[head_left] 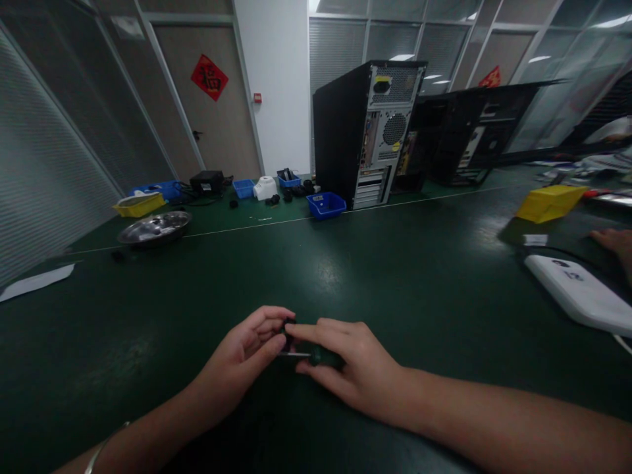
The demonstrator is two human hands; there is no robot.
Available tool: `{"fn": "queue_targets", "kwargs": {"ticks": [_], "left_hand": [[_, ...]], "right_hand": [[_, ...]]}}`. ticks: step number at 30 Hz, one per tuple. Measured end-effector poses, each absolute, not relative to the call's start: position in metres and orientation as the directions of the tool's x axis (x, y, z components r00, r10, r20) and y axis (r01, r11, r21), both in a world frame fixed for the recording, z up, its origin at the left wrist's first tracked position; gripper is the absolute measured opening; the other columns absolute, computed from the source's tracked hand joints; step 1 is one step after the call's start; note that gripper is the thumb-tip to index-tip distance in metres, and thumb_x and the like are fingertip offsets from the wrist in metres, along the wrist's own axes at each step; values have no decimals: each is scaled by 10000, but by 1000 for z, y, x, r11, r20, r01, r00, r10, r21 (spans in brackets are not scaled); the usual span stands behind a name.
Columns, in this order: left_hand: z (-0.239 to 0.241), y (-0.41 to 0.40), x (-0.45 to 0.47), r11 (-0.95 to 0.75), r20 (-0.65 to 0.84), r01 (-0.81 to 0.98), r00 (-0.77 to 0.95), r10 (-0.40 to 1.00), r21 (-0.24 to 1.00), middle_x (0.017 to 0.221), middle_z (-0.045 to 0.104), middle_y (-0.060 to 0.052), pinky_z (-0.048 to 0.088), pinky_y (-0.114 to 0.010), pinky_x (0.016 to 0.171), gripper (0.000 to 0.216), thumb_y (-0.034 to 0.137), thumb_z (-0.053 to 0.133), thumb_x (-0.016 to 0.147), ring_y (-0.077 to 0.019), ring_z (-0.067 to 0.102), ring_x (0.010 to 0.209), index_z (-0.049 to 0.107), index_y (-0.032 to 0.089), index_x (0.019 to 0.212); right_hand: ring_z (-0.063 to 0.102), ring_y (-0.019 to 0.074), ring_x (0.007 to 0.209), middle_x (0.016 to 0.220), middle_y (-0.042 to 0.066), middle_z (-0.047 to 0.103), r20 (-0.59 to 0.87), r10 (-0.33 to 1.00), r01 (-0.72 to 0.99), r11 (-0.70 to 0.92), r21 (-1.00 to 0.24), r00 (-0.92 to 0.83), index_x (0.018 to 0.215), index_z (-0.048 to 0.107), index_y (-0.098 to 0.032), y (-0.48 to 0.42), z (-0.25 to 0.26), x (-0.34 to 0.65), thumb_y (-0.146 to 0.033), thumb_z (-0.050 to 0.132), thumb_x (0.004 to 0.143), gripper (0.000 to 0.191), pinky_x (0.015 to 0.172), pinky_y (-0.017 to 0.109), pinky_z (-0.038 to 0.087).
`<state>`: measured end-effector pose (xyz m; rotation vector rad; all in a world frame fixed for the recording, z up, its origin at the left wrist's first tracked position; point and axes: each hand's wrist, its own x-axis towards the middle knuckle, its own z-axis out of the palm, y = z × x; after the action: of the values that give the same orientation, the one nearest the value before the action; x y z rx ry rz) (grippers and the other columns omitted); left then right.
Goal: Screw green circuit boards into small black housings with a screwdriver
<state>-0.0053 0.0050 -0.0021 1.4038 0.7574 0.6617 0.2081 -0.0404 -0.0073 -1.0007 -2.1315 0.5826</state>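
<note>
My left hand (251,345) is closed on a small dark part (289,324), pinched between thumb and fingers above the green table. Its exact kind is too dark and small to make out. My right hand (348,359) grips a screwdriver (318,357) by its dark green handle, its metal shaft pointing left toward my left thumb. The right index finger reaches forward to the dark part and seems to touch it. Where the screwdriver's tip ends is hidden by the left thumb.
Across the green table (237,276) stand a black computer tower (340,138), a blue bin (326,205) and a metal bowl (155,227). At right lie a yellow bin (550,203) and a white device (582,293). Another person's hand (615,242) rests at the right edge.
</note>
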Motion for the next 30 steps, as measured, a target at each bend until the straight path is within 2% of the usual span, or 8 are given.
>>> {"fn": "queue_targets", "kwargs": {"ticks": [2, 4, 9, 16, 22, 27, 30], "left_hand": [[-1, 8, -7, 47, -56, 29, 565, 823, 998, 1020, 690, -56, 457, -306, 872, 257, 297, 598, 930, -204, 618, 981, 600, 188, 1163], [-2, 11, -9, 42, -45, 17, 533, 845, 999, 952, 686, -45, 450, -294, 835, 242, 290, 574, 942, -191, 604, 915, 626, 185, 1154], [-8, 16, -16, 33, -34, 13, 534, 845, 999, 874, 674, -27, 429, -281, 769, 234, 283, 544, 960, -174, 568, 820, 667, 197, 1141], [-6, 19, -18, -29, -7, 59, 529, 848, 998, 849, 667, -19, 429, -276, 774, 215, 283, 554, 955, -177, 580, 827, 706, 220, 1094], [1, 15, -16, -91, -3, 144, 546, 838, 985, 928, 674, -41, 440, -288, 778, 202, 268, 583, 928, -191, 590, 844, 706, 202, 1074], [-6, 11, -15, 10, -61, 85, 625, 778, 996, 830, 645, -18, 435, -280, 722, 216, 329, 540, 958, -175, 563, 781, 631, 201, 1107], [-9, 10, -13, 57, -77, 52, 647, 758, 997, 878, 657, -27, 435, -280, 712, 221, 349, 527, 967, -175, 561, 788, 595, 207, 1121]], "right_hand": [[659, 159, 961, 1107, 51, 695, 418, 796, 419, 592, -688, -438, 1308, 549, -217, -40, -7, 209, -214, 640, 911, 407, 841, 238, 478], [651, 155, 999, 1138, 58, 688, 430, 796, 385, 590, -710, -426, 1287, 564, -198, -39, -7, 210, -193, 631, 914, 380, 878, 231, 470], [636, 140, 794, 917, 43, 690, 393, 790, 413, 591, -693, -470, 1177, 649, -170, -38, -7, 212, -197, 624, 913, 266, 717, 221, 467], [635, 140, 807, 929, 58, 692, 381, 797, 392, 574, -719, -468, 1157, 660, -145, -38, -6, 213, -196, 618, 917, 249, 725, 221, 464], [638, 146, 786, 914, 55, 688, 379, 811, 413, 562, -716, -446, 1151, 658, -150, -37, -7, 214, -225, 629, 913, 252, 706, 236, 466], [642, 167, 941, 1080, 72, 678, 390, 801, 375, 570, -732, -455, 1291, 561, -168, -39, -1, 216, -230, 611, 920, 380, 832, 264, 478], [625, 160, 890, 1035, 57, 664, 377, 804, 398, 566, -722, -460, 1307, 560, -200, -39, 0, 217, -183, 527, 954, 355, 792, 273, 479]]}}
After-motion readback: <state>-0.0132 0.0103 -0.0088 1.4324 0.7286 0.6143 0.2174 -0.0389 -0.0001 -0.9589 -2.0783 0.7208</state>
